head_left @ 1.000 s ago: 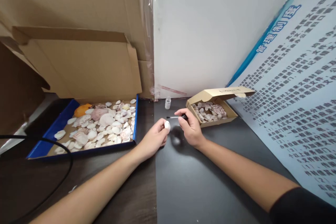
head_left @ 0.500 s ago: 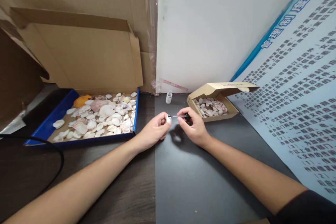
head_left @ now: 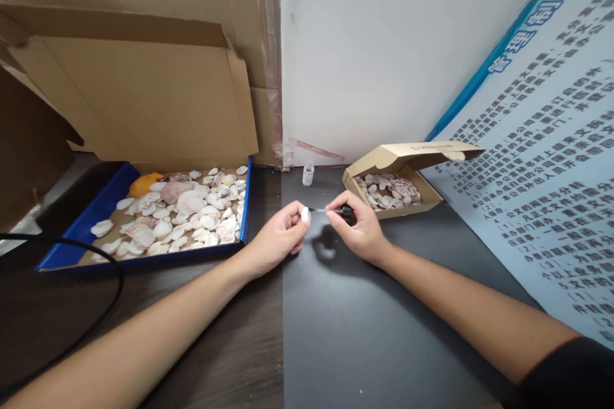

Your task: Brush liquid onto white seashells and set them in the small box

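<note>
My left hand [head_left: 284,230] is closed, pinching a small white seashell [head_left: 306,215] between thumb and fingertips. Between the fingers of my right hand [head_left: 355,227] is a thin applicator brush [head_left: 318,209] with a black cap [head_left: 346,211]. Its dark tip points left and meets the shell's edge, or comes very close to it. Beyond both hands a small clear bottle [head_left: 307,174] with a white label stands upright, its black cap off. The two hands hang just above the dark table mat [head_left: 345,326].
On the left, an open blue-sided cardboard box [head_left: 244,217] holds several loose shells and an orange scallop [head_left: 145,185]. A smaller cardboard box [head_left: 422,208] with shells stands on the right, lid partly raised. A black cable [head_left: 119,278] curves at the far left. A white panel [head_left: 384,64] rises behind.
My right hand has turned the applicator slightly, showing more of its black cap. The shell stays in my left hand at nearly the same place. The camera view has shifted a little.
</note>
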`<state>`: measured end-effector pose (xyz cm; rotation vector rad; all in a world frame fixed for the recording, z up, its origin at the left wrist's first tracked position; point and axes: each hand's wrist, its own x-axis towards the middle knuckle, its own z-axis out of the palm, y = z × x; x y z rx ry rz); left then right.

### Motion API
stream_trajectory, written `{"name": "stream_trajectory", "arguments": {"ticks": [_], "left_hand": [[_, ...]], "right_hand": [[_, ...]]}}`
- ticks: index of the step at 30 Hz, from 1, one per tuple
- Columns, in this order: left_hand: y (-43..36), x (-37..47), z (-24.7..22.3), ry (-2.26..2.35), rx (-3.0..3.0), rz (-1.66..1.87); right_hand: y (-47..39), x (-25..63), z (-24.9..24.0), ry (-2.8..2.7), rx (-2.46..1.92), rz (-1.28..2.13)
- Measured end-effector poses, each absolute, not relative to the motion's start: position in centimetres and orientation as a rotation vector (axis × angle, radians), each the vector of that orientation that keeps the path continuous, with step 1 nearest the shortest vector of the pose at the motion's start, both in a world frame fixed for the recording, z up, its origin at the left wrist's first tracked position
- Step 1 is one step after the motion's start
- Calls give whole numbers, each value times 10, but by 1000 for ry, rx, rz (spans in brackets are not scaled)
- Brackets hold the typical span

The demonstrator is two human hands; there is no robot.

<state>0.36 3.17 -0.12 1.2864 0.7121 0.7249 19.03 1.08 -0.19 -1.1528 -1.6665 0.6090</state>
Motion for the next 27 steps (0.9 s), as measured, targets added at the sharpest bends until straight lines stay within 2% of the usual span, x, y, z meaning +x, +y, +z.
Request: {"name": "stream_trajectory", "arguments": {"ticks": [27], "left_hand": [[30,3,4,698,1075,732]], "right_hand": [[11,191,-1,-1801,-1130,596]]}}
